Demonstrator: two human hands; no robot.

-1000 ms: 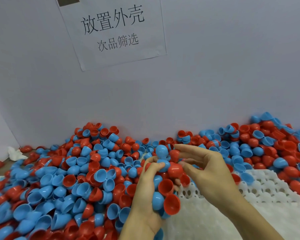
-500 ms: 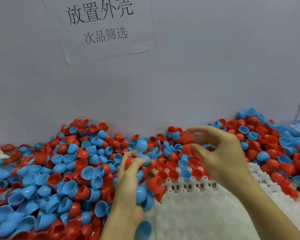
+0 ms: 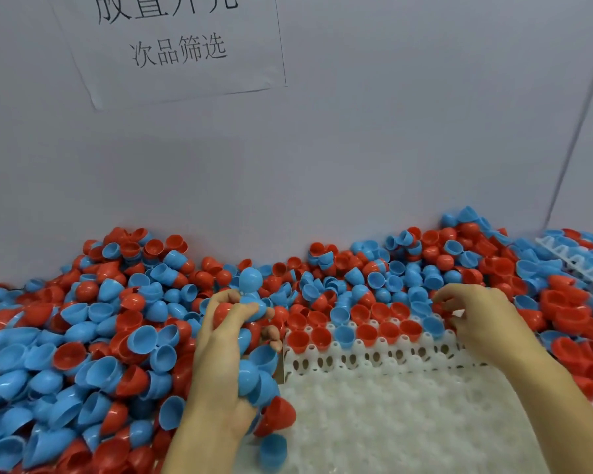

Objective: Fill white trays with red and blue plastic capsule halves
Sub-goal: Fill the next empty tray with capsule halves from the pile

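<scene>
Loading the far rows of the white tray [image 3: 391, 422], which lies at five o'clock from the frame centre with most of its sockets bare. Item: our left hand [image 3: 226, 364], at six o'clock, fingers curled round a clutch of red and blue capsule halves [image 3: 254, 381], a blue one [image 3: 250, 278] standing proud at the top. Item: our right hand [image 3: 483, 323], at four o'clock, fingertips bent down at the tray's far right corner; whether they pinch a half we cannot tell. Item: seated halves [image 3: 367, 331], red and blue, two rows along the far edge. Item: loose pile [image 3: 83, 336], nine through three o'clock, against the grey wall [image 3: 391, 148]. Step judged: seating one half at a time. Next move calls for passing a half from the left clutch to the right and pressing it cup-up into the nearest bare socket.
</scene>
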